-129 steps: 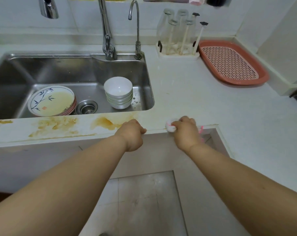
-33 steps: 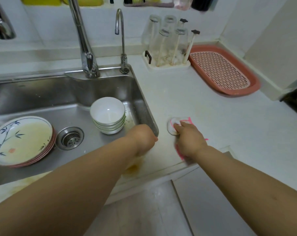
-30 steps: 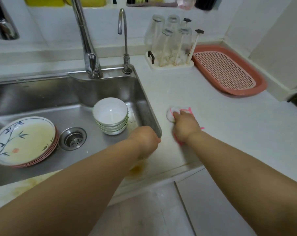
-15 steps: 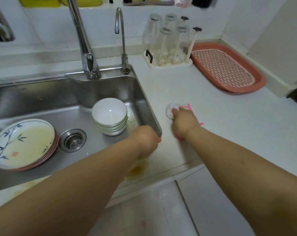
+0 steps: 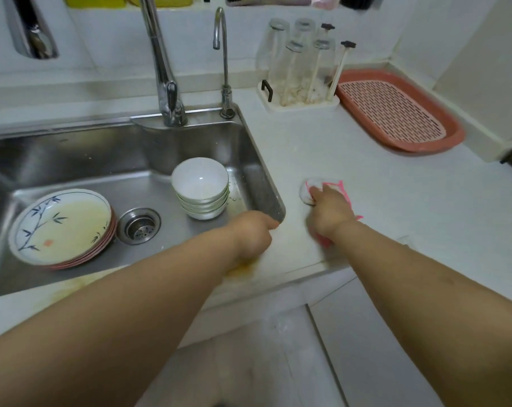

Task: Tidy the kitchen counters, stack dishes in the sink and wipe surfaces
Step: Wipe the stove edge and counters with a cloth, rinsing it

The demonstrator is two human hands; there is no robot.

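Nearest, left hand (image 5: 253, 235) fisted, empty, on counter (image 5: 395, 201) front edge at sink (image 5: 266, 183) corner, over a yellow stain (image 5: 244, 268). Right hand (image 5: 329, 214) presses down on pink-white cloth (image 5: 341, 188), fingers curled onto it, just right of sink rim. Bare counter beyond. Bowls (image 5: 202, 192), plates (image 5: 62, 226) in sink. Far: glass rack (image 5: 300, 99), pink tray (image 5: 395, 113).

The sink (image 5: 266, 183) holds one stack of white bowls (image 5: 200, 190), about four by the rims that show, and one stack of plates (image 5: 62, 227) whose number cannot be told. Two taps (image 5: 163, 74) stand behind it. On the counter (image 5: 410, 207) are one glass rack (image 5: 300, 99) with five upturned glasses (image 5: 296, 63), one pink tray (image 5: 395, 113) and one cloth (image 5: 334, 186).
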